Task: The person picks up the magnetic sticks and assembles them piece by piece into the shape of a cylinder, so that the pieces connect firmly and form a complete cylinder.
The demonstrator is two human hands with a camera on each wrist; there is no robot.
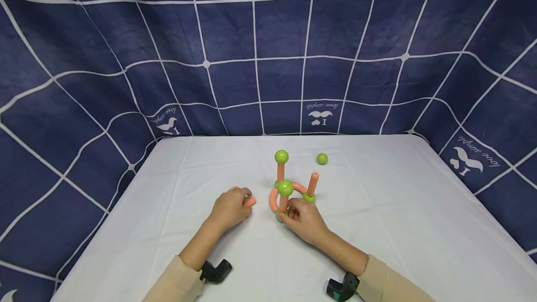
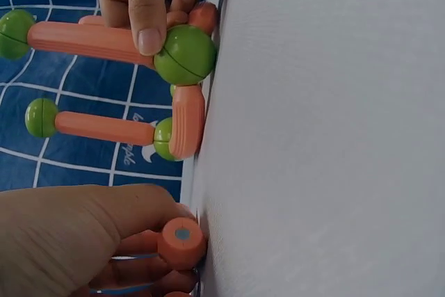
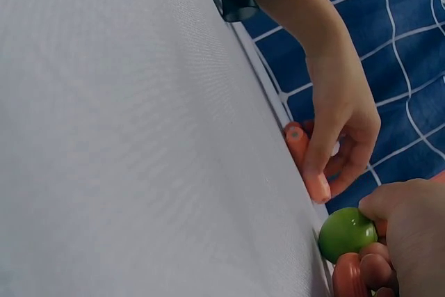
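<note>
we see the left hand (image 1: 230, 209) with its fingers curled round an orange rod (image 1: 250, 202), low over the white surface (image 1: 402, 209), left of the build and well clear of it. the rod's end pokes out to the right of those fingers; another orange piece (image 1: 233, 188) shows just past them on the far side, mostly hidden.

we have the right hand (image 1: 306, 222) at the near side of the build, thumb and fingers gripping the foot of the near upright rod (image 1: 283, 204), thumb tip against the base ball (image 2: 185, 55) where the two join. a green top ball (image 1: 285, 188) caps that rod, above the fingers.

behind it we see curved orange pieces (image 1: 273, 198) linking the base balls. far post (image 1: 280, 172) stands upright with a green cap ball (image 1: 281, 156); right post (image 1: 313, 183) leans slightly right, bare-topped, on its green foot ball (image 1: 309, 198).

we mark one loose green ball (image 1: 322, 158) on the surface, far right of the build, away from both hands. navy cloth (image 1: 281, 83) behind.
</note>
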